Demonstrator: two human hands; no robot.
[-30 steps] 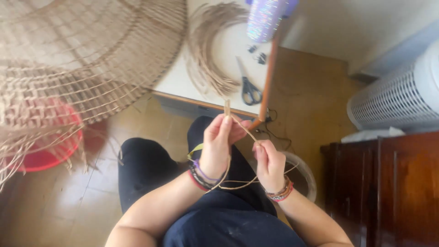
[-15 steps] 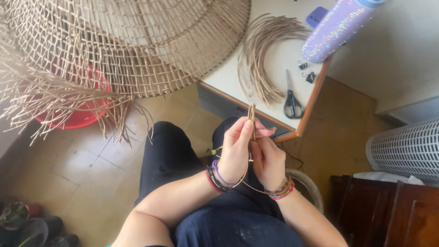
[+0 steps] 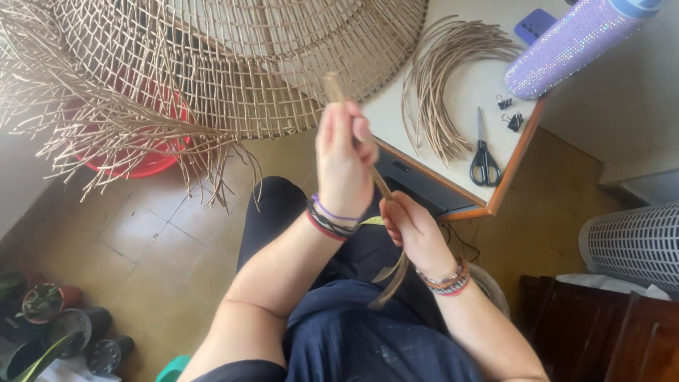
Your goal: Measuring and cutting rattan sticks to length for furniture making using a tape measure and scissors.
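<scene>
My left hand (image 3: 344,159) is raised in front of me, fingers closed around a tan rattan strand (image 3: 332,88) whose tip sticks up above the fingers. My right hand (image 3: 409,228) sits lower and to the right, gripping the same strand, which runs down and curls past my lap. Both wrists wear several bracelets. A large open-weave rattan shade (image 3: 233,64) with loose frayed ends hangs just beyond my left hand.
A white table (image 3: 488,209) with a wooden edge holds a bundle of cut rattan strands (image 3: 442,85), black scissors (image 3: 484,157), binder clips (image 3: 509,113), a blue phone (image 3: 535,25) and a glittery purple bottle (image 3: 576,46). A red basin (image 3: 145,159) sits on the floor, plant pots (image 3: 56,325) bottom left, a white fan heater (image 3: 633,244) right.
My left hand has risen higher, drawing the strand up toward the woven shade, while the right hand stays lower. The view has tilted so more of the shade shows.
</scene>
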